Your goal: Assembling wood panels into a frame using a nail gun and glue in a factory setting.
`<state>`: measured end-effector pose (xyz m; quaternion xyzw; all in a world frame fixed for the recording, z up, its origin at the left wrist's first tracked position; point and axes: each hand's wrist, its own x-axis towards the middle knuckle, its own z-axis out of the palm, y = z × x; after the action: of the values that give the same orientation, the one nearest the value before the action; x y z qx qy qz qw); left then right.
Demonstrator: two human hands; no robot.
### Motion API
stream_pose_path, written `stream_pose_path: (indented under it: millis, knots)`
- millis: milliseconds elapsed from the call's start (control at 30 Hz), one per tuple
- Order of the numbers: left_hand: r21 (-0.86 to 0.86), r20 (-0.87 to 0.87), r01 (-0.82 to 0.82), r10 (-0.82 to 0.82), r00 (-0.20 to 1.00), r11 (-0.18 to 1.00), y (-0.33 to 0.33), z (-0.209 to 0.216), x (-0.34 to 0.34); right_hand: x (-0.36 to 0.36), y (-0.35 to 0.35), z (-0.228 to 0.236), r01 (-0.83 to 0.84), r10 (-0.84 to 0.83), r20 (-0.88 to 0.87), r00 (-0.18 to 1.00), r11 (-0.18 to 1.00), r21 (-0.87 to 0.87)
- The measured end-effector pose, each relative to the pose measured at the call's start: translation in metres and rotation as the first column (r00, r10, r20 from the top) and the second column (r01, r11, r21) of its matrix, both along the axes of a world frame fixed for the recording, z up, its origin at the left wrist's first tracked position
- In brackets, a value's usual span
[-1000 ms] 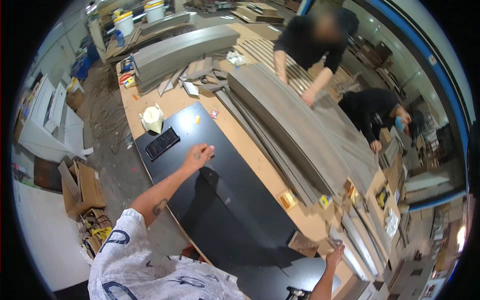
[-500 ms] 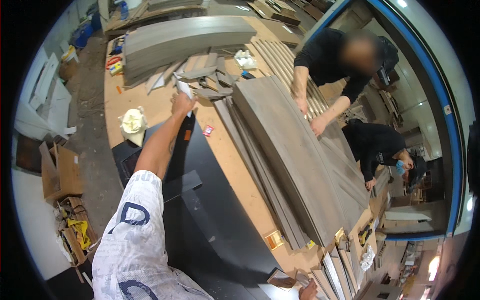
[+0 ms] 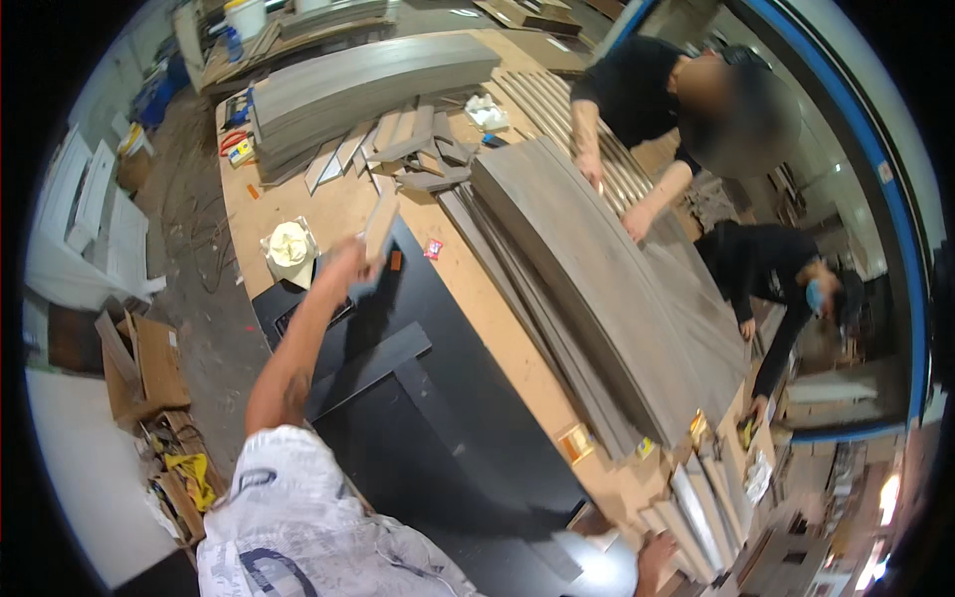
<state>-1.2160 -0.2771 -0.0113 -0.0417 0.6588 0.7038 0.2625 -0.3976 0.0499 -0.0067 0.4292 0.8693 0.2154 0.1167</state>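
Note:
My left hand is closed around a short, pale-edged wooden strip, held above the far end of a black panel. The hand is slightly smeared by motion. Grey-brown strips lie across the panel, two of them meeting at an angle. Low at the right, my right hand is partly cut off by the lower edge, beside a bundle of narrow strips; its grip is unclear. A small brown piece lies near it. Past the left hand sits a heap of short offcuts.
A long stack of grey-brown boards lies along the wooden table, with another stack at the far end. A crumpled cream bundle is left of my hand. Two people in black work across the table.
My left hand has drawn back from the offcut heap with the wooden strip, over the black panel. My right hand appears farther right. The masked person's arm now reaches down toward the table's near end.

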Motion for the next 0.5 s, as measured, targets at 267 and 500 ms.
stream_pose_path:
  millis: [267, 500]
  knots:
    - [-0.459, -0.285, 0.749, -0.878, 0.386, 0.478, -0.085, -0.020, 0.341, -0.025, -0.133, 0.219, 0.665, -0.464, -0.849, 0.253, 0.721, -0.196]
    - [-0.881, -0.426, 0.305, -0.887, -0.179, 0.361, -0.051, -0.033, 0.441, 0.024, -0.377, 0.152, -0.081, -0.530, -0.743, -0.409, 0.832, -0.549]
